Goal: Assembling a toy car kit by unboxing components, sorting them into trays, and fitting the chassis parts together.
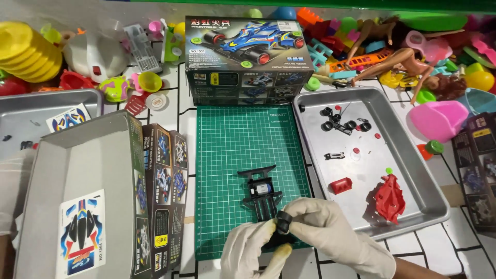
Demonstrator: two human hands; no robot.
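Both my hands wear white gloves and meet at the near edge of a green cutting mat (232, 150). My left hand (253, 250) and my right hand (330, 230) pinch a small black wheel (283, 221) at the near end of a black toy car chassis (262, 194). The chassis lies on the mat with a small motor in its middle. Its near end is hidden under my fingers.
A metal tray (413, 170) on the right holds black wheels (338, 121), a red body shell (390, 199) and small red parts. The kit's box (248, 57) stands behind the mat. An open box lid (77, 186) with a sticker sheet lies left. Toys crowd the back.
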